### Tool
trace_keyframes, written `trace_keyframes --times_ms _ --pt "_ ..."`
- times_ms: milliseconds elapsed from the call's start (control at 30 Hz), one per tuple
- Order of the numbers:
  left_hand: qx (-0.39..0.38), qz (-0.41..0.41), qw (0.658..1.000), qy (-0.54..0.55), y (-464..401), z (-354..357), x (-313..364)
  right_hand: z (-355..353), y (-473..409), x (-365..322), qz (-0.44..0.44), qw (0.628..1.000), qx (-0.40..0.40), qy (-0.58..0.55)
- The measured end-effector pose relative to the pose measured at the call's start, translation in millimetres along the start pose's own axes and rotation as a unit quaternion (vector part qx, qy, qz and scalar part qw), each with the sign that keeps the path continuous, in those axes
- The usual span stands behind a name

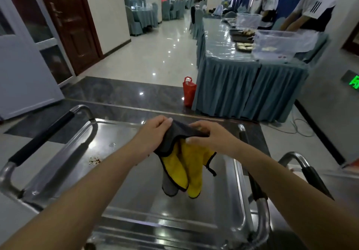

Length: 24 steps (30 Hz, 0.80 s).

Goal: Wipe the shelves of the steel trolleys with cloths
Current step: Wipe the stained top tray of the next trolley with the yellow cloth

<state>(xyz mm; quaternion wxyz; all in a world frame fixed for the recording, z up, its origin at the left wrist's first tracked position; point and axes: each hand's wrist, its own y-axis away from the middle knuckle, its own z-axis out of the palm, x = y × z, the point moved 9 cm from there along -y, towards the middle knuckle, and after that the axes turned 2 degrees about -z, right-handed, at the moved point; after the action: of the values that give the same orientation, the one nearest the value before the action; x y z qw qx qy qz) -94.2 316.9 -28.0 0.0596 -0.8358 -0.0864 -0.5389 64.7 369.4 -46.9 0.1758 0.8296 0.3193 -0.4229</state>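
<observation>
The trolley's left handle (40,139) runs beside the steel shelf (124,174), a shallow raised-rim tray holding only a few reddish crumbs (94,160) near its left edge. Above its middle, the left hand (153,133) and right hand (208,136) each grip the top of a grey-and-yellow cloth (182,164), which hangs clear of the shelf. Further right stand a red bag (188,91) and the skirted worktop (250,86), bearing clear plastic bins (279,44) and food trays (243,35).

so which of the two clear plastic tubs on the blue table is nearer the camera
The larger clear tub at the table's near end, with small dark red bits inside; the other tub sits farther back along the table.
</observation>
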Motion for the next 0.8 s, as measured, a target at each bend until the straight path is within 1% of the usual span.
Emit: trace_keyframes --times_ms 67,133,200,233,267,333,400,467,533,600,700,733,800 --pt "-0.036 -0.002 0.999 -0.013 -8.9 15.6 -3.0 12.9 -1.5 25.8 0.017 0.999 -0.043 0.007" --pt "-0.075 0.004 0.996 -0.047 -15.4 30.0 -4.3 23.1 -1.1 58.7 0.043 0.996 -0.060 0.045" --pt "-0.091 0.005 0.993 -0.069 -22.8 32.1 -8.0 33.4 3.2 98.0 0.092 0.985 -0.088 0.120" --pt "-0.102 -0.002 0.992 -0.074 -26.5 29.6 -12.4 38.4 6.6 118.6 0.119 0.978 -0.106 0.137" --pt "-0.124 -0.012 0.989 -0.082 -29.1 27.1 -17.8 40.6 10.4 137.1 0.143 0.976 -0.108 0.127" --pt "-0.212 -0.032 0.969 -0.123 -31.1 25.7 -32.0 33.6 18.3 160.5 0.174 0.981 -0.063 0.055" --pt "-0.286 -0.041 0.934 -0.210 -30.4 21.3 -52.0 19.4 25.4 171.1 0.182 0.983 -0.001 -0.003" --pt "-0.307 -0.044 0.903 -0.297 -34.8 11.7 -75.0 5.9 28.6 172.1 0.175 0.983 0.048 -0.026" --pt "-0.323 -0.036 0.887 -0.329 -39.8 8.5 -87.9 -11.6 26.1 163.2 0.150 0.983 0.107 -0.002" --pt "-0.321 -0.009 0.885 -0.337 -46.1 11.0 -85.7 -32.5 21.8 150.3 0.127 0.976 0.172 0.048" --pt "-0.281 0.065 0.896 -0.337 -64.0 12.2 -66.4 -56.1 18.8 129.1 0.104 0.962 0.230 0.105" --pt "-0.273 0.076 0.903 -0.324 -69.1 9.9 -61.9 -61.5 18.8 123.0 0.101 0.958 0.242 0.119" --pt "-0.277 0.059 0.917 -0.280 -74.8 3.4 -63.6 -66.6 20.9 110.5 0.092 0.951 0.255 0.145"
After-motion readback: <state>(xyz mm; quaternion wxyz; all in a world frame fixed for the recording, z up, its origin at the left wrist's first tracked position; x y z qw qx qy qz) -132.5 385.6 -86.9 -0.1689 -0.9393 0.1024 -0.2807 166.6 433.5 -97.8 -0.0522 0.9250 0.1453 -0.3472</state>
